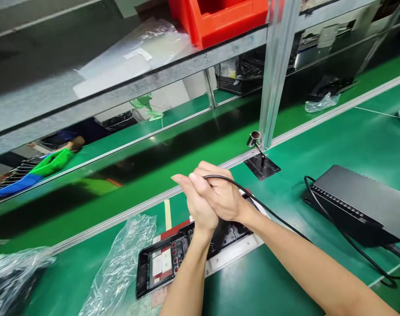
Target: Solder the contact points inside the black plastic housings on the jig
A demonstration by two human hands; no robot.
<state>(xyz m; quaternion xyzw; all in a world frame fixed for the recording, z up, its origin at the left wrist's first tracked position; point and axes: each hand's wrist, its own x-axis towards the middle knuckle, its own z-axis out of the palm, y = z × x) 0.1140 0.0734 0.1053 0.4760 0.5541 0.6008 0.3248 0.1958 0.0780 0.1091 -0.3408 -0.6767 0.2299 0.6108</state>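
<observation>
My left hand (200, 202) and my right hand (224, 195) are closed together above a black plastic housing (143, 272). A black cable (268, 210) comes out from under my right thumb and runs over that wrist to the right. Whatever else is inside the clasped hands is hidden, including what my left fingers close on. The housing has a rectangular window and a row of round red spots at its left end. It lies in a white and reddish fixture (226, 260), partly covered by my hands and forearms.
Clear plastic film (120, 259) lies left of the housing. A small metal cup on a black stand (263, 164) is beyond my hands, beside an aluminium post (276, 74). A dark box with cables (361, 197) sits at right. Overhead, a shelf bears a red bin (229, 24).
</observation>
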